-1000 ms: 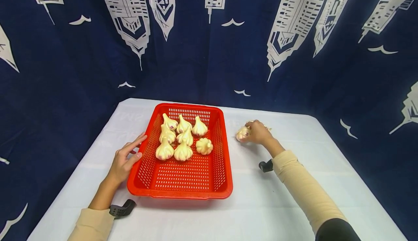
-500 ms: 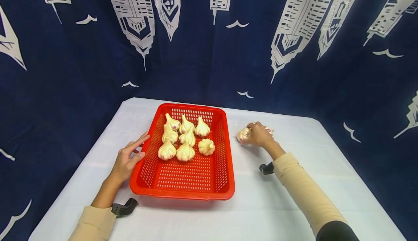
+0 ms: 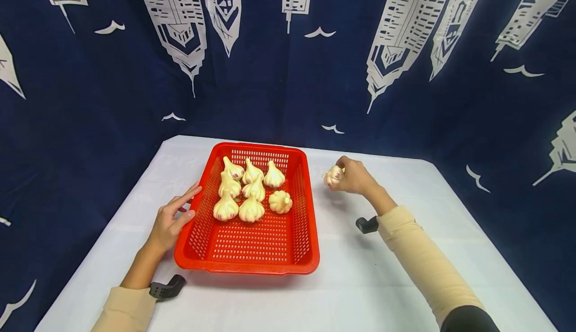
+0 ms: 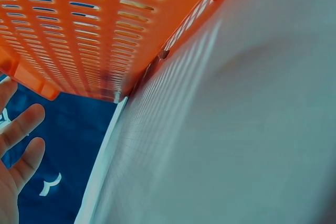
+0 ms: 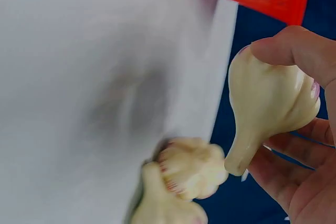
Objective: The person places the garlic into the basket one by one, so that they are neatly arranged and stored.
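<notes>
My right hand (image 3: 355, 176) grips a garlic bulb (image 3: 334, 176) above the table, right of the red basket (image 3: 247, 269). In the right wrist view the held bulb (image 5: 268, 98) sits between thumb and fingers, its stem pointing down. Below it are two more bulbs: a rounded one (image 5: 194, 166) and one with a stem (image 5: 163, 203); my hand hides them in the head view. Several garlic bulbs (image 3: 252, 208) stand in the back and middle of the basket. My left hand (image 3: 166, 227) rests against the basket's left rim, fingers extended.
A white cloth (image 3: 382, 282) covers the table. Behind it hangs a dark blue curtain (image 3: 270, 92) with white building and bird prints. Black wrist devices (image 3: 167, 288) sit below each hand. The front part of the basket floor shows bare mesh.
My right hand has lifted a garlic bulb off the table and moved slightly up and left with it. The left hand stays at the basket's rim, and the basket's bulbs keep their places.
</notes>
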Tool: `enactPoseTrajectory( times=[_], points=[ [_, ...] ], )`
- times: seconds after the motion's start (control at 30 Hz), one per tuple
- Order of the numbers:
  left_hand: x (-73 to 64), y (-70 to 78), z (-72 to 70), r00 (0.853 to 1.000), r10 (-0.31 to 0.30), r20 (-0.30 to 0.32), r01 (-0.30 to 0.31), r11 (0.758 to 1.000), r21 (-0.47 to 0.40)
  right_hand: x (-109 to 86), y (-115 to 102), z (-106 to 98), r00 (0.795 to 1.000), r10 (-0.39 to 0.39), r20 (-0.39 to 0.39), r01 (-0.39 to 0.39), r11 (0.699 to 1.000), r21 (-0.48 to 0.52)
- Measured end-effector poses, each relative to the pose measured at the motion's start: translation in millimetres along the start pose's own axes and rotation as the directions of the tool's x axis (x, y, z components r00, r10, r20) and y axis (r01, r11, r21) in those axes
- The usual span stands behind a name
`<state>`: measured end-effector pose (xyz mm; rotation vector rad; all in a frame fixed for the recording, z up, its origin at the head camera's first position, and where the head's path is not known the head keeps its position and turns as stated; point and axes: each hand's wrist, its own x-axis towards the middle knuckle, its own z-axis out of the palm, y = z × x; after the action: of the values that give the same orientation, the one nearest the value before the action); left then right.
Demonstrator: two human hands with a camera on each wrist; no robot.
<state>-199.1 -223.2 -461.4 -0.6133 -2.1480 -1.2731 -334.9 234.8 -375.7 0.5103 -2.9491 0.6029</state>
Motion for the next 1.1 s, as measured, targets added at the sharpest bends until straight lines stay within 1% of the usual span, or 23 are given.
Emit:
enactPoseTrajectory(
  times=[0.1,0.27,0.5,0.63,0.73,0.93,1.1],
  points=[
    [-0.9,-0.4,0.0,1.0,-0.003,0.003,0.003,1.0,0.004,-0.1,-10.2,-5.3,1.0,0.009,0.029,-0.01,1.0,0.028],
    [-1.2,-1.0,0.8,1.0,-0.011,-0.004,0.011,1.0,-0.002,-0.9,-26.4,-10.1,0.998,-0.025,0.052,0.022,0.997,0.067],
    [1.0,-1.8,0.5,1.0,-0.006,-0.001,0.006,1.0,-0.008,-1.4,-45.5,-15.5,0.996,-0.092,0.009,0.091,0.994,0.062],
    [1.0,-0.9,-0.3,1.0,-0.003,0.004,0.003,1.0,0.006,-1.7,-53.5,-19.7,0.989,-0.145,-0.017,0.146,0.987,0.061],
    [0.7,1.4,-1.1,1.0,0.0,-0.001,0.0,1.0,0.011,-2.1,-59.4,-22.7,0.985,-0.172,-0.029,0.173,0.983,0.068],
    [-0.3,1.6,-0.5,1.0,0.005,-0.018,-0.005,1.0,0.013,-5.9,-70.4,-25.9,0.975,-0.222,-0.027,0.223,0.973,0.066],
    [-0.8,0.1,-0.3,1.0,0.003,-0.014,-0.002,1.0,0.004,-7.5,-77.9,-24.1,0.963,-0.27,-0.025,0.271,0.96,0.07]
  ],
)
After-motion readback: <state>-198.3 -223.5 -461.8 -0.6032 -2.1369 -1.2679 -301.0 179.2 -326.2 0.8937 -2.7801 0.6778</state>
